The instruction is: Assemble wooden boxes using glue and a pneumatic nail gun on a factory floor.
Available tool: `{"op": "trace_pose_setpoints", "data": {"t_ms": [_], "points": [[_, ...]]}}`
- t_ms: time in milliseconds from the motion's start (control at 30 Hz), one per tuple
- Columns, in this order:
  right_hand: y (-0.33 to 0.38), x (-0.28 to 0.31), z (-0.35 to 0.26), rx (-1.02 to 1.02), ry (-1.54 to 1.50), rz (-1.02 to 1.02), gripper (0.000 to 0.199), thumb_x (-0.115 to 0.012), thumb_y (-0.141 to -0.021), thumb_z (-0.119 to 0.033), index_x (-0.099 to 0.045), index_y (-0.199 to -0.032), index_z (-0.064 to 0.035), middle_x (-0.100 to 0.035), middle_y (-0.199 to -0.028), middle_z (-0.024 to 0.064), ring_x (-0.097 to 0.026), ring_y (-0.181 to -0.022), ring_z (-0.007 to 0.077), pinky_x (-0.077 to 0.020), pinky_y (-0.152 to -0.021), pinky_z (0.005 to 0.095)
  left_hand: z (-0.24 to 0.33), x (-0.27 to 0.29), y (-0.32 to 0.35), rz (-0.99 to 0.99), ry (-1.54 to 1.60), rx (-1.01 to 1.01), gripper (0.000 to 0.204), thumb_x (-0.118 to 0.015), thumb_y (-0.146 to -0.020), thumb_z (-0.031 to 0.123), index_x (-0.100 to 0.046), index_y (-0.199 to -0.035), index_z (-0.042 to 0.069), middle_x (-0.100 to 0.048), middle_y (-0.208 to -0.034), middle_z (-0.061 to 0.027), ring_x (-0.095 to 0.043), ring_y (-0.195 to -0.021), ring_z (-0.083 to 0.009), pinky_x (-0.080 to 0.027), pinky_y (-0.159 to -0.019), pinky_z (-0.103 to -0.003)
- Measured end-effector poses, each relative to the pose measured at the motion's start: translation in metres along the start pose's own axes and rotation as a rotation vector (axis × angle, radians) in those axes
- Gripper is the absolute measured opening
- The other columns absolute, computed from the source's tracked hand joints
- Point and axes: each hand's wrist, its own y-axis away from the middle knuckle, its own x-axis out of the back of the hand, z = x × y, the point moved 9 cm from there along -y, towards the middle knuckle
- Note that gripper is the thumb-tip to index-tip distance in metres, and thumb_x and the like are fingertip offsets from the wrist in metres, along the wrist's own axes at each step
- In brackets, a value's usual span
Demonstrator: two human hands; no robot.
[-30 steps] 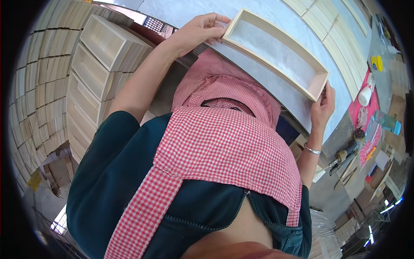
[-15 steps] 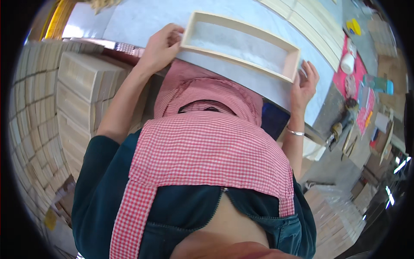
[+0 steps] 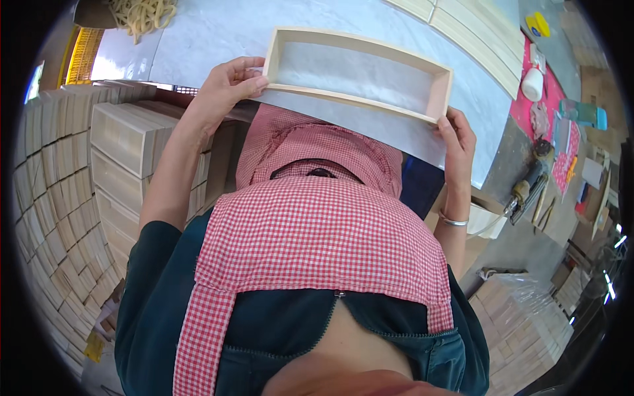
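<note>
A long, shallow wooden box frame (image 3: 360,100) of pale wood lies on a white sheet (image 3: 343,122) at the near edge of the grey-white tabletop (image 3: 218,33). My left hand (image 3: 228,84) grips the frame's left near corner together with the sheet. My right hand (image 3: 457,135) holds the frame's right end, fingers curled around its corner and the sheet's edge. A bracelet sits on my right wrist. My red checked apron (image 3: 317,244) fills the middle of the view.
Stacks of pale wooden boxes (image 3: 125,142) rise at my left. More flat wooden frames (image 3: 475,33) lie at the table's far right. A white bottle (image 3: 532,82), a power tool (image 3: 528,191) and small items sit on a red mat at the right. A bundle of pale strands (image 3: 142,13) lies at the far left.
The frame and sheet have swung from a tilted position to nearly level in front of me and slid leftward. Both hands kept their hold on its ends.
</note>
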Motion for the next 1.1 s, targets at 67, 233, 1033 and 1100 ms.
{"op": "trace_pose_setpoints", "data": {"t_ms": [67, 233, 1033, 1100], "points": [[-0.002, 0.000, 0.002, -0.019, 0.015, -0.008, 0.033, -0.057, -0.102, -0.016, -0.065, -0.126, 0.0041, -0.068, -0.108, 0.0074, -0.059, -0.090, 0.0137, -0.0479, -0.083, 0.0240, -0.001, -0.001, 0.001, -0.007, 0.010, 0.007, 0.045, -0.074, -0.093, 0.013, -0.062, -0.131, -0.006, -0.066, -0.104, -0.0123, -0.062, -0.094, -0.0156, -0.052, -0.088, -0.025], [0.005, -0.002, -0.003, 0.009, 0.072, 0.080, 0.033, -0.057, -0.101, -0.016, -0.065, -0.126, 0.0046, -0.068, -0.107, 0.0066, -0.058, -0.089, 0.0135, -0.0473, -0.083, 0.0246, -0.005, -0.004, -0.003, -0.040, 0.078, 0.046, 0.044, -0.073, -0.092, 0.013, -0.062, -0.131, -0.006, -0.066, -0.104, -0.0121, -0.062, -0.094, -0.0160, -0.051, -0.088, -0.025], [-0.154, 0.253, 0.015, 0.011, 1.052, 0.875, 0.062, -0.073, -0.083, -0.046, -0.065, -0.121, 0.0024, -0.069, -0.110, 0.0267, -0.063, -0.102, 0.0421, -0.0507, -0.092, 0.0466, 0.205, -0.189, 0.067, -0.613, -0.634, -0.855, 0.035, -0.063, -0.094, 0.013, -0.064, -0.128, 0.004, -0.064, -0.133, -0.0122, -0.062, -0.118, -0.0267, -0.047, -0.103, -0.040], [-0.167, 0.269, 0.031, -0.033, 1.131, 0.927, 0.073, -0.072, -0.082, -0.053, -0.062, -0.125, 0.0042, -0.068, -0.112, 0.0279, -0.064, -0.101, 0.0448, -0.0523, -0.090, 0.0488, 0.195, -0.192, 0.066, -0.622, -0.621, -0.831, 0.035, -0.063, -0.094, 0.013, -0.064, -0.128, 0.004, -0.064, -0.133, -0.0121, -0.062, -0.119, -0.0266, -0.047, -0.103, -0.040]]}}
